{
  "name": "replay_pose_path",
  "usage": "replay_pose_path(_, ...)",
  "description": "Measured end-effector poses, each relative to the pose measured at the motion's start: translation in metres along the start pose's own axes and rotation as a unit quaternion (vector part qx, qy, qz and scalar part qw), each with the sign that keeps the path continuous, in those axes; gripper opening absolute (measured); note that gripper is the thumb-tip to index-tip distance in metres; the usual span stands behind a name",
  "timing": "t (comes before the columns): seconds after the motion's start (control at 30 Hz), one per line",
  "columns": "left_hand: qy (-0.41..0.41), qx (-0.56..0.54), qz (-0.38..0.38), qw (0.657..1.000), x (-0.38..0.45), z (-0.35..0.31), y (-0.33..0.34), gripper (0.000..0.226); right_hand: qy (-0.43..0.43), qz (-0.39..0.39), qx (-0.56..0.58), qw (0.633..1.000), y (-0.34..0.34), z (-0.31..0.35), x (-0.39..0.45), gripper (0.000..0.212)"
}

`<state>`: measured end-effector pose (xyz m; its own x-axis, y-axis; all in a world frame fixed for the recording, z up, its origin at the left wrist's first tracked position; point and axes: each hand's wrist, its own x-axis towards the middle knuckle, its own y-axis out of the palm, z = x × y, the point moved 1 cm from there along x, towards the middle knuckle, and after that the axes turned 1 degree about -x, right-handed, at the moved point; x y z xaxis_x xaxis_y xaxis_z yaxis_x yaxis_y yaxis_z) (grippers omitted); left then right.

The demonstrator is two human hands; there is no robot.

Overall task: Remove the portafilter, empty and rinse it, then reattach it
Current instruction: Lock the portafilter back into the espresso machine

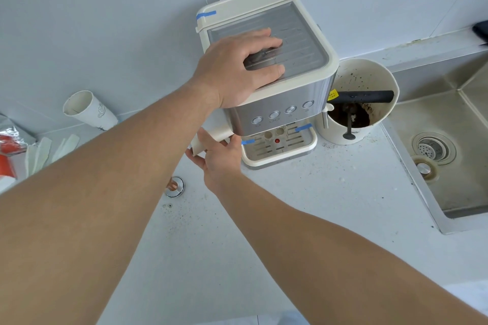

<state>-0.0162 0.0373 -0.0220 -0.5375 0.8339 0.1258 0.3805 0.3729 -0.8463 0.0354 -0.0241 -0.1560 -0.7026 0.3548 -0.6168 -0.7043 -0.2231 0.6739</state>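
Here, right hand (220, 158) grips the cream portafilter handle (212, 139).

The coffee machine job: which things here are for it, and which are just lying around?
For the job:
coffee machine, steadied by the left hand
cream portafilter handle, held by the right hand
grounds bin
sink

Just lying around:
paper cup on its side
red packets
metal cap on the counter

Yellow sticker (333, 94) on espresso machine (277, 103): print too small to read. Drip tray (280, 159) front lettering illegible.
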Motion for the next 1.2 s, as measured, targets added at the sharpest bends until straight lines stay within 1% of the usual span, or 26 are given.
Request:
replay_pose_path(0.23, -0.003, -0.004, -0.004, 1.000, -0.001, -0.002, 0.001, 0.051, -0.006, -0.001, -0.004, 1.000, 0.002, 0.000, -0.005, 0.045)
replay_pose_path(0.33, -0.007, -0.010, -0.002, 1.000, -0.001, -0.001, 0.000, 0.051, -0.003, 0.008, -0.021, 1.000, -0.006, 0.001, -0.011, 0.044)
replay_pose_path(0.5, -0.009, -0.014, -0.001, 1.000, 0.000, -0.001, 0.001, 0.051, -0.009, 0.033, -0.076, 0.997, -0.039, 0.008, -0.023, 0.038)
replay_pose_path(0.67, -0.014, -0.009, 0.003, 1.000, -0.001, -0.002, 0.000, 0.052, 0.014, 0.050, -0.092, 0.994, -0.042, 0.014, -0.025, 0.046)
replay_pose_path(0.83, -0.013, -0.003, 0.004, 1.000, -0.001, -0.002, 0.000, 0.053, -0.023, 0.028, -0.153, 0.987, -0.052, 0.015, -0.021, 0.037)
replay_pose_path(1.07, -0.010, -0.003, 0.000, 1.000, -0.001, -0.002, 0.001, 0.052, -0.031, 0.044, -0.175, 0.983, -0.058, 0.018, -0.021, 0.037)
replay_pose_path(1.2, -0.009, -0.001, 0.000, 1.000, -0.001, -0.001, 0.000, 0.051, -0.054, 0.049, -0.211, 0.975, -0.074, 0.027, -0.027, 0.040)
